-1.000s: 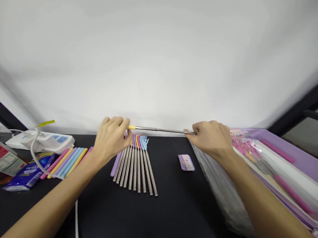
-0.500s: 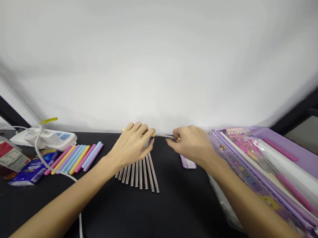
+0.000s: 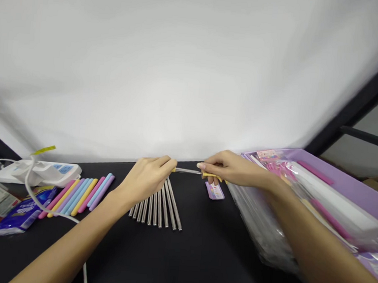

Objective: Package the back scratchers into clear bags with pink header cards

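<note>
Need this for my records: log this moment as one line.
Left hand and right hand: holding metal rod | Below hands: row of rods | Left of row: pastel tubes

Satin steel rods (image 3: 155, 211) and matt plastic sleeves (image 3: 83, 194) sit on a matt black tabletop (image 3: 199, 255) near glossy plastic wrap (image 3: 261, 225).

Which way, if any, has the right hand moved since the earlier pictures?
Yes, leftward. The right hand was right of the small lilac card; now it sits beyond the card, fingertips past its left edge.
</note>
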Action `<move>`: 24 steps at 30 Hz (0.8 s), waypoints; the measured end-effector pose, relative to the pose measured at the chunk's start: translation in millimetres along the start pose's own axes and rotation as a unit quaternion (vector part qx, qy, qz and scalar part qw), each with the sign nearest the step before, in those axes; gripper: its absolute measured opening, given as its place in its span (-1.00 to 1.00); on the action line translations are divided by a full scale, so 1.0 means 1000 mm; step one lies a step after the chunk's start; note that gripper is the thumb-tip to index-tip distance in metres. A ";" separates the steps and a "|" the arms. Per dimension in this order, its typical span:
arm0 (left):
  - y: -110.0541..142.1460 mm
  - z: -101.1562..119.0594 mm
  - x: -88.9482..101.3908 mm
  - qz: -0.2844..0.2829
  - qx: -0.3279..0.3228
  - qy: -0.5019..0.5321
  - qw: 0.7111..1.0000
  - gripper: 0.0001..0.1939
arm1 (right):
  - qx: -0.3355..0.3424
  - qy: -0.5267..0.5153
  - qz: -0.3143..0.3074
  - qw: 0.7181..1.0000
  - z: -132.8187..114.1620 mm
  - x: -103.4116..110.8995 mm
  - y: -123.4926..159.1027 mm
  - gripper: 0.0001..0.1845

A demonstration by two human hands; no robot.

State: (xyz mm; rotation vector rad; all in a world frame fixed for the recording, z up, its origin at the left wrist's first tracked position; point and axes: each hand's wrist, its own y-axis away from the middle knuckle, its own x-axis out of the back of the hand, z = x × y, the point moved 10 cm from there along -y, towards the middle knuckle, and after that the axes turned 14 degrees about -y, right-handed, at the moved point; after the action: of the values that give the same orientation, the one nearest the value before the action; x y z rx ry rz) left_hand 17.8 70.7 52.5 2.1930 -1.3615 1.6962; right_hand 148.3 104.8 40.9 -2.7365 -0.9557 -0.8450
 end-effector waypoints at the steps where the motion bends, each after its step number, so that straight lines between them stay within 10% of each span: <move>1: 0.000 0.000 -0.004 -0.015 0.004 0.009 1.000 -0.85 | -0.001 0.016 0.013 1.000 0.001 0.006 0.002 -0.52; 11: -0.001 0.017 -0.032 -0.085 0.052 0.137 0.985 -0.72 | -0.214 0.278 0.201 0.915 0.050 0.088 0.053 -0.72; 17: -0.004 0.043 -0.042 -0.121 0.048 0.164 0.978 -0.72 | -0.314 0.258 0.167 0.898 0.094 0.070 0.075 -0.58; 24: -0.007 0.045 -0.041 -0.105 0.047 0.147 0.982 -0.72 | -0.279 0.258 0.196 0.904 0.094 0.067 0.077 -0.71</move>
State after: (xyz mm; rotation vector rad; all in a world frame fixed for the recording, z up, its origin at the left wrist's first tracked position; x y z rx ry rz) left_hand 56.1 75.7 4.6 1.9466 -0.9618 1.9388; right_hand 281.7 107.2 4.1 -2.6962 -0.0484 -1.8366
